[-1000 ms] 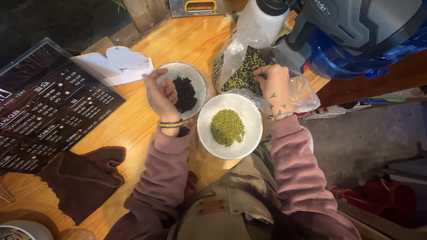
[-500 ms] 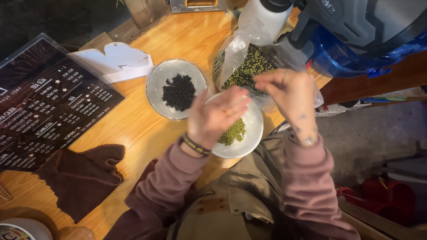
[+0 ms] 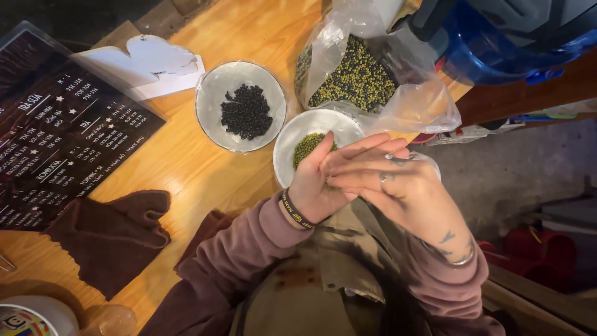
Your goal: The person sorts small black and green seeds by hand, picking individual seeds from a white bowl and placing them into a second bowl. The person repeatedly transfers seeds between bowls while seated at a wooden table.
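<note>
My left hand (image 3: 323, 180) and right hand (image 3: 398, 186) press flat together over the green beans (image 3: 306, 148), clamped on nothing I can see. They look small, hard, rolly; best pinched or scooped from the bowl (image 3: 292, 163).

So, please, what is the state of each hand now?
Left hand: open, palm up, fingers against the right hand; nothing seen held.
Right hand: open, fingers flat across the left palm; nothing seen held.

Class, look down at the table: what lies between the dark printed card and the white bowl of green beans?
In the head view, the bowl of black beans sits between them on the bare wooden table.
</note>
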